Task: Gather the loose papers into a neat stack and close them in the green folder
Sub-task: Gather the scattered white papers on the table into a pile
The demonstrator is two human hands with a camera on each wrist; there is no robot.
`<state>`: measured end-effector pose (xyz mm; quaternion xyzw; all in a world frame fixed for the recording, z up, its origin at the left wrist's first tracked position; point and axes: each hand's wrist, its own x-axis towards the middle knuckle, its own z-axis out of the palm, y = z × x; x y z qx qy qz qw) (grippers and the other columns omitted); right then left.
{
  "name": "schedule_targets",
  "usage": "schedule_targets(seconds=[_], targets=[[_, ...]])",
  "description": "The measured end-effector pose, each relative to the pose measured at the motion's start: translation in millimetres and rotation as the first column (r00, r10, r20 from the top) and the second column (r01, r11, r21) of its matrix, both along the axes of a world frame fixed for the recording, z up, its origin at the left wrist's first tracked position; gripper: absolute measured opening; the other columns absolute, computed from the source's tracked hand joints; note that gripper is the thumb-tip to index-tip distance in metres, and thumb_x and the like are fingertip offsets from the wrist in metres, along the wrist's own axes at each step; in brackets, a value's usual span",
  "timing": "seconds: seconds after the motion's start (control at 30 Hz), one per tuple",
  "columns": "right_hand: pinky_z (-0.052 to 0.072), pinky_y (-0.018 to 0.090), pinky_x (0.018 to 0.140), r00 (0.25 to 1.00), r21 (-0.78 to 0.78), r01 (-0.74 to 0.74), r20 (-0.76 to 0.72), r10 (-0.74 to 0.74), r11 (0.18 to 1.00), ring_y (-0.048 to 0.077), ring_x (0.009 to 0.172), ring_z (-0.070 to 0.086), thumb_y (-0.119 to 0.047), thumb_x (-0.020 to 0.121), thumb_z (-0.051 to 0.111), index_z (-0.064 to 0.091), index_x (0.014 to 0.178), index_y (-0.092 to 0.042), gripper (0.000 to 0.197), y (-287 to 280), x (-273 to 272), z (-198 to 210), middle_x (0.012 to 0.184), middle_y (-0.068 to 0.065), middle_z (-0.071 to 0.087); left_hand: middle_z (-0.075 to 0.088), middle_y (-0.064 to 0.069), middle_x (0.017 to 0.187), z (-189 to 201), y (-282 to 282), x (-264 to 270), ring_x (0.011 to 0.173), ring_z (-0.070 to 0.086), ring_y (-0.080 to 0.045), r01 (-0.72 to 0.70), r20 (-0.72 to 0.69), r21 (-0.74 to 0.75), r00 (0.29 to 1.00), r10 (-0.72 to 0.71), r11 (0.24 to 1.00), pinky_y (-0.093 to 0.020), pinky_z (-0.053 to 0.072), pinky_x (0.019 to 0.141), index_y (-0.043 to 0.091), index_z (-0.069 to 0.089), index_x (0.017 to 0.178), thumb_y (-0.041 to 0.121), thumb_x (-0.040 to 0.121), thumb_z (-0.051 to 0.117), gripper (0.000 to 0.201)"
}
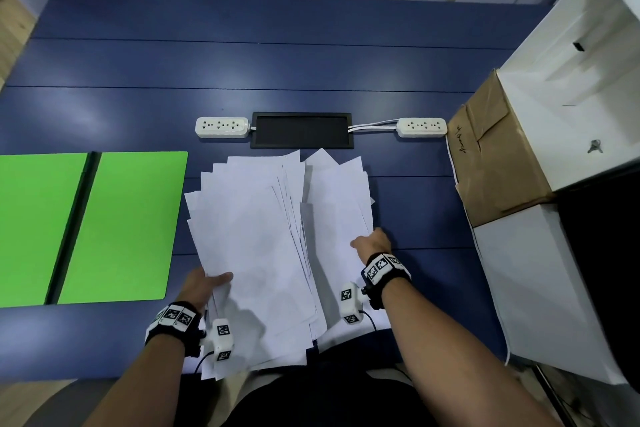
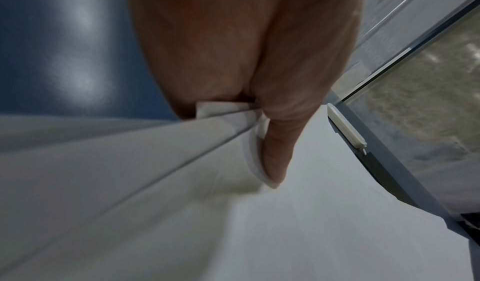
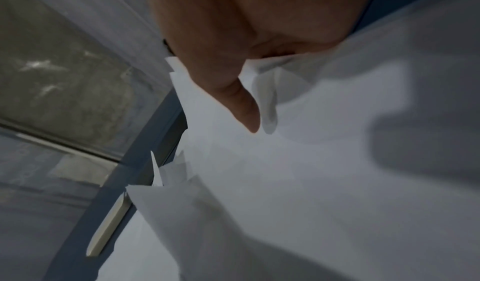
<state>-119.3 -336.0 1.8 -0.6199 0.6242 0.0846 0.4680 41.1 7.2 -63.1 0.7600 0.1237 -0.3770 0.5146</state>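
Several loose white papers (image 1: 256,236) lie fanned out in an untidy pile at the middle of the blue table. My left hand (image 1: 207,282) grips the pile's left edge, thumb (image 2: 275,152) on top of the sheets (image 2: 182,182) and the other fingers underneath. My right hand (image 1: 372,243) holds the right-hand sheets (image 1: 336,204) at their right edge, thumb (image 3: 244,109) lying on the paper (image 3: 311,182). The green folder (image 1: 121,229) lies open and flat on the table to the left of the pile, with nothing in it.
Two white power strips (image 1: 221,127) (image 1: 420,127) flank a black cable hatch (image 1: 302,130) just beyond the papers. A brown cardboard box (image 1: 495,163) and white boxes (image 1: 568,80) stand at the right. The table's near edge (image 1: 104,374) runs under the papers.
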Motion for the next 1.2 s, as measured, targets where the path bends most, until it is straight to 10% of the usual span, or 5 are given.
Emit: schedule_targets(seconds=[0.53, 0.87, 0.97, 1.1, 1.2], targets=[[0.055, 0.037, 0.086, 0.991, -0.333, -0.118, 0.024, 0.133, 0.935, 0.035, 0.101, 0.07, -0.01, 0.082, 0.076, 0.071, 0.112, -0.002, 0.032, -74.2, -47.5, 42.6, 0.108, 0.018, 0.074, 0.072, -0.025, 0.116, 5.9, -1.1, -4.5, 0.109, 0.068, -0.041, -0.03, -0.002, -0.018, 1.0, 0.03, 0.999, -0.048, 0.051, 0.098, -0.005, 0.067, 0.12, -0.008, 0.083, 0.073, 0.038], [0.052, 0.034, 0.084, 0.817, -0.081, -0.028, 0.572, 0.069, 0.996, 0.018, 0.082, 0.07, -0.019, 0.068, 0.088, 0.071, 0.099, -0.012, 0.036, -74.3, -40.1, 138.3, 0.096, 0.003, 0.074, 0.076, -0.021, 0.107, 8.8, -4.2, -9.9, 0.098, 0.072, -0.039, -0.042, -0.051, -0.037, 0.998, 0.04, 0.998, -0.046, 0.055, 0.089, -0.002, 0.069, 0.117, -0.003, 0.082, 0.075, 0.035], [0.059, 0.042, 0.086, 0.783, 0.106, -0.021, 0.62, -0.05, 0.994, 0.03, 0.092, 0.074, -0.035, 0.047, 0.096, 0.076, 0.103, -0.003, 0.067, -46.3, -15.7, 108.3, 0.104, 0.016, 0.077, 0.076, -0.022, 0.106, 12.9, -8.0, -10.7, 0.094, 0.071, -0.038, -0.03, -0.047, -0.026, 0.998, 0.029, 0.999, -0.05, 0.055, 0.091, -0.002, 0.07, 0.115, -0.004, 0.083, 0.074, 0.032], [0.056, 0.04, 0.089, 0.859, 0.158, -0.063, 0.512, -0.027, 0.985, 0.028, 0.095, 0.072, -0.001, 0.071, 0.085, 0.07, 0.111, 0.003, 0.043, 12.0, 26.0, 47.5, 0.106, 0.014, 0.074, 0.079, -0.014, 0.084, 14.4, -10.9, -11.0, 0.085, 0.069, -0.034, -0.028, -0.08, -0.029, 0.996, 0.026, 0.999, -0.05, 0.054, 0.088, -0.008, 0.068, 0.112, -0.007, 0.084, 0.07, 0.028], [0.054, 0.032, 0.083, 0.941, 0.171, -0.113, 0.333, 0.05, 0.979, 0.025, 0.094, 0.068, 0.009, 0.079, 0.072, 0.068, 0.113, 0.001, 0.035, 55.3, 39.2, 2.0, 0.103, 0.011, 0.072, 0.078, -0.019, 0.099, 7.3, -7.9, -7.2, 0.094, 0.071, -0.036, -0.044, -0.084, -0.014, 0.996, 0.042, 0.999, -0.056, 0.055, 0.095, -0.005, 0.069, 0.116, 0.019, 0.089, 0.074, 0.037]])
